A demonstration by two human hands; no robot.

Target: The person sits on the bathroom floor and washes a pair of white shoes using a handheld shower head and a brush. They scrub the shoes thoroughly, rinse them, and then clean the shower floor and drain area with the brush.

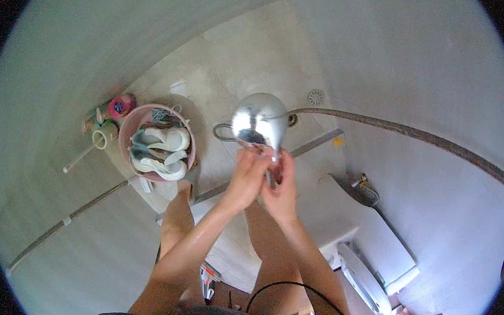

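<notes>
In front of me is a shiny chrome shower head (259, 116), its rounded back towards me and its narrow handle end pointing at my hands. My right hand (281, 195) is curled around the handle, with a bit of dark shiny metal showing between its fingers. Pressed close beside it, my left hand (247, 175) has its fingers over the handle's upper end. Blur and overlap hide whether the left fingers grip it. A ribbed hose (396, 132) runs from the right side to behind the shower head. A hose loop (224, 131) shows at the head's left.
A pink basin (124, 136) holds white shoes (162, 166) on the tiled floor at left. By the wall stand a toilet brush holder (100, 138) and a pink container (122, 105). A floor drain (315, 97) lies ahead, a dark sill (315, 144) crosses the floor, and a toilet (364, 277) is lower right.
</notes>
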